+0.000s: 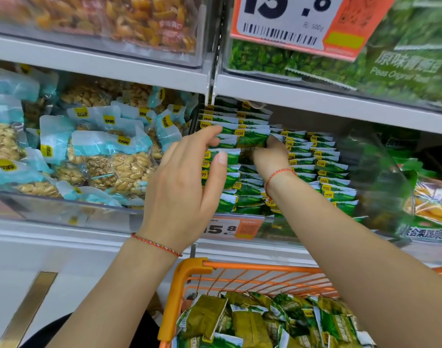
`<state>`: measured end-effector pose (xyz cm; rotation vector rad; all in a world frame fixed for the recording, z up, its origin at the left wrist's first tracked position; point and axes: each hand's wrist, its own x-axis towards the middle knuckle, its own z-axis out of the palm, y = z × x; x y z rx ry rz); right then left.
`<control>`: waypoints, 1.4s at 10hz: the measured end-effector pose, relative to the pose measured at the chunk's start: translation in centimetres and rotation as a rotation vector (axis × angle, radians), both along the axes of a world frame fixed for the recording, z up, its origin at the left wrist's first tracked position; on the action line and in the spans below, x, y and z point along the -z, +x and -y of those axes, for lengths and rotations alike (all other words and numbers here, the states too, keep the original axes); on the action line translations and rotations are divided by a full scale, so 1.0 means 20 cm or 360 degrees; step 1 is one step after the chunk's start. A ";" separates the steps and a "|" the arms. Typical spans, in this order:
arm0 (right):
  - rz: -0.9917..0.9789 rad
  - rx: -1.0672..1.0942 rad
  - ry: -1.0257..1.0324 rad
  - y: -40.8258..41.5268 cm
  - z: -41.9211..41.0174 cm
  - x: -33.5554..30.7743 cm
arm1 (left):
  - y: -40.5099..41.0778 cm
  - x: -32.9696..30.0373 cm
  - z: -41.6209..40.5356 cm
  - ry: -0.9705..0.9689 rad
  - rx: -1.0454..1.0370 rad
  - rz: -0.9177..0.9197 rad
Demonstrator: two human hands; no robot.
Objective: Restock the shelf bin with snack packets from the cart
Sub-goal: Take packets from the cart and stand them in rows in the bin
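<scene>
Green-and-white snack packets stand in tidy rows inside the clear shelf bin at mid-height. My right hand is reached into the bin and its fingers grip a packet near the top of the middle row. My left hand hovers in front of the left rows, fingers straight, fingertips touching the packet edges. Below, the orange cart holds a loose heap of the same green packets.
The bin to the left holds blue-topped bags of nuts. An orange price tag hangs on the green bin's front. The shelf above carries bins of dried fruit and green peas. A yellow-and-green bag lies at the right.
</scene>
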<state>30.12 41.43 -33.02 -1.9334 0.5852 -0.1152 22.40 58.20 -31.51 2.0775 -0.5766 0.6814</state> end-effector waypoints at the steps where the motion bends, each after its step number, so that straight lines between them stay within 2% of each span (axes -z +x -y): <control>1: -0.0101 0.0017 0.0151 -0.02 0.00 -0.06 | 0.00 0.00 0.00 0.0007 0.0008 -0.0001; 3: 0.0024 0.0246 0.0660 0.08 0.03 -0.10 | 0.00 0.00 -0.02 0.0013 -0.0007 -0.0007; 4: 0.0222 0.0206 0.0613 0.11 0.03 -0.09 | 0.00 0.01 -0.01 0.0078 -0.0015 -0.0012; 5: 0.0278 0.0184 0.0449 0.07 -0.02 -0.15 | 0.00 0.01 -0.01 0.0075 -0.0009 -0.0016; 6: 0.0209 0.0127 0.0236 0.11 0.01 -0.13 | 0.00 0.00 -0.01 0.0054 0.0005 -0.0021; 7: 0.0166 0.0039 -0.0192 0.12 0.06 -0.13 | 0.00 0.00 -0.02 0.0067 0.0010 -0.0024; 8: 0.0243 -0.0170 -0.0945 0.12 0.04 -0.15 | -0.01 0.00 -0.02 0.0112 0.0007 0.0006; 9: 0.0303 -0.0444 -0.1351 0.13 0.00 -0.14 | -0.01 0.00 -0.02 0.0136 -0.0002 0.0021; 10: 0.0137 -0.0514 -0.1436 0.15 0.00 -0.14 | -0.01 0.00 -0.02 0.0149 -0.0010 0.0028; 12: 0.0320 -0.0299 -0.1064 0.07 0.05 -0.16 | 0.00 -0.01 -0.01 0.0153 -0.0003 0.0007; 14: 0.0543 -0.0221 -0.0694 -0.34 0.11 -0.17 | -0.15 -0.03 -0.02 0.0190 0.0144 -0.0021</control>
